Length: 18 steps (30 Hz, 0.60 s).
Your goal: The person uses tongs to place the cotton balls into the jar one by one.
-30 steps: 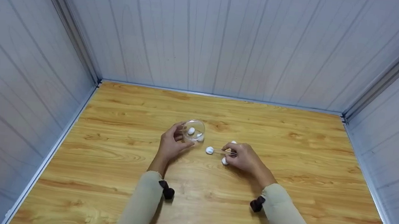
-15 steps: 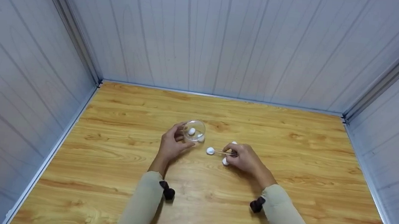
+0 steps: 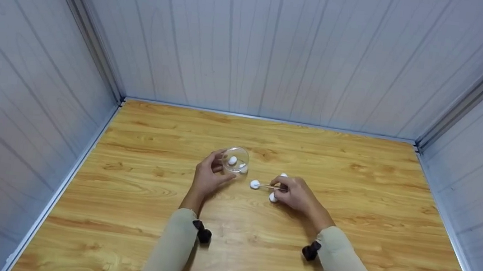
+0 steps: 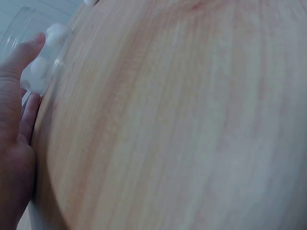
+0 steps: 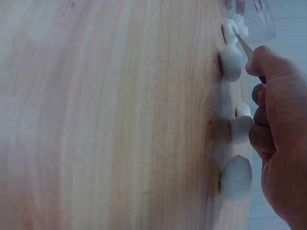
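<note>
My left hand (image 3: 209, 177) holds a clear round jar (image 3: 243, 154) from its left side, thumb and fingers curved about the wall. White cotton balls (image 3: 232, 160) lie inside; the left wrist view shows the thumb against the jar (image 4: 19, 28). My right hand (image 3: 297, 194) pinches a pair of slim tweezers (image 3: 268, 186) that points left. Their tips are at a cotton ball (image 3: 254, 184) just right of the jar. In the right wrist view the tweezers (image 5: 243, 45) meet that cotton ball (image 5: 230, 31), and the hand hides part of them.
More loose cotton balls lie by the right hand, one in front of it (image 3: 273, 197) and one behind (image 3: 283, 175). A large one (image 5: 236, 177) shows low in the right wrist view. Pale panel walls (image 3: 250, 54) enclose the wooden table (image 3: 246, 254) on three sides.
</note>
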Each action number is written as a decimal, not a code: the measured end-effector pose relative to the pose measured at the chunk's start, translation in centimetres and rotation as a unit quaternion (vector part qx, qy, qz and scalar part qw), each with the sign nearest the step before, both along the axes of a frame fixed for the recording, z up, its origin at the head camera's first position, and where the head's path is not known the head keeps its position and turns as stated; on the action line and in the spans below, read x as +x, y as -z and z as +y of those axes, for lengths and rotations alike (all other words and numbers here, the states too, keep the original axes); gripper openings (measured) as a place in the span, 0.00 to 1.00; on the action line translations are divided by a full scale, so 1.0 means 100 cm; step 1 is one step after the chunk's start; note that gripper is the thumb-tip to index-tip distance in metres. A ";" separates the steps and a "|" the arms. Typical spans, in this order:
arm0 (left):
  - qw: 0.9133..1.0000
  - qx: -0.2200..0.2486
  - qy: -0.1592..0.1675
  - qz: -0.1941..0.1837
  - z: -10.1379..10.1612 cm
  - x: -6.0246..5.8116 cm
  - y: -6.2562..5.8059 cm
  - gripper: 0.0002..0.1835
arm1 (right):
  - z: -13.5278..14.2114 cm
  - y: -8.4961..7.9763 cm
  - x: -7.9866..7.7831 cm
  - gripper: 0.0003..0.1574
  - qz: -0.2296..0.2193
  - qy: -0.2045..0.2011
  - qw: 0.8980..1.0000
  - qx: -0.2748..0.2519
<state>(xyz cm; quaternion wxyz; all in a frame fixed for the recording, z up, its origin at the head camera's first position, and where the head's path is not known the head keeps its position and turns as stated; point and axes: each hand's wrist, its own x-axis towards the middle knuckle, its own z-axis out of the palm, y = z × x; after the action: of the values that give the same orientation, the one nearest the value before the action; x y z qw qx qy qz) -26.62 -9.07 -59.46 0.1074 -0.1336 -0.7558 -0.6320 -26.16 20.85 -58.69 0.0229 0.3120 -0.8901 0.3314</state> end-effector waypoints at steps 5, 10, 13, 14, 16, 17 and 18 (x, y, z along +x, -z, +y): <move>1.000 -0.007 -0.003 -0.002 0.000 0.000 -0.001 0.40 | 0.001 0.001 -0.001 0.12 0.009 -0.004 1.000 -0.004; 1.000 -0.002 -0.004 -0.006 -0.002 -0.001 0.002 0.39 | 0.002 -0.001 -0.001 0.12 0.010 -0.001 1.000 -0.007; 1.000 0.001 -0.001 -0.002 -0.002 -0.001 0.002 0.39 | 0.002 -0.005 -0.002 0.11 0.002 0.004 1.000 -0.002; 1.000 0.001 -0.001 -0.001 -0.002 -0.001 0.002 0.39 | 0.002 -0.006 -0.002 0.11 0.000 0.007 1.000 0.001; 1.000 0.000 0.001 0.000 -0.001 0.001 -0.002 0.39 | 0.003 -0.009 -0.002 0.10 -0.002 0.012 1.000 0.002; 1.000 -0.001 0.001 0.001 -0.001 0.000 -0.002 0.39 | 0.004 -0.010 -0.001 0.10 -0.003 0.013 1.000 0.001; 1.000 -0.003 0.000 0.000 -0.001 0.000 -0.002 0.40 | 0.004 -0.011 -0.001 0.10 -0.003 0.015 1.000 -0.001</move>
<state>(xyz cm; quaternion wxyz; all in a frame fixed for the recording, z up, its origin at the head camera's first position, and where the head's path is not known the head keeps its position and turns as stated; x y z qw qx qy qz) -26.59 -9.13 -59.28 0.1072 -0.1344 -0.7575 -0.6298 -26.30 21.27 -57.57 0.0255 0.2978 -0.8945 0.3326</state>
